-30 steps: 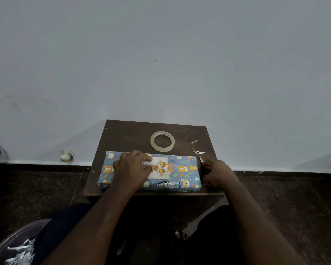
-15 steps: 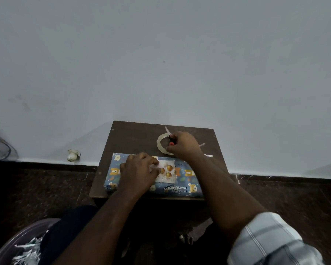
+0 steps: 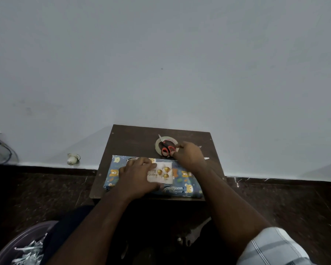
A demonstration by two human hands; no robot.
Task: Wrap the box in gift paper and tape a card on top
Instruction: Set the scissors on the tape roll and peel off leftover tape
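Note:
The box (image 3: 183, 183), wrapped in blue paper with bear prints, lies across the near half of a small dark wooden table (image 3: 134, 142). A white card (image 3: 161, 174) with gold balloons sits on top of it. My left hand (image 3: 138, 178) rests flat on the card's left part and holds it down. Behind the box lies a clear tape roll (image 3: 158, 145), with black-and-orange scissors (image 3: 165, 148) on top of it. My right hand (image 3: 188, 155) hovers just right of the scissors, fingertips at the orange handle, gripping nothing.
Small pale tape bits (image 3: 206, 158) lie at the table's right edge. A grey wall rises right behind the table. A white object (image 3: 72, 159) and cables (image 3: 2, 150) lie at the wall's foot to the left. A purple basin (image 3: 17, 247) with paper scraps stands at lower left.
My right hand picked up the scissors at the table's right edge, carried them to the tape roll and laid them on it. My left hand stayed on the card.

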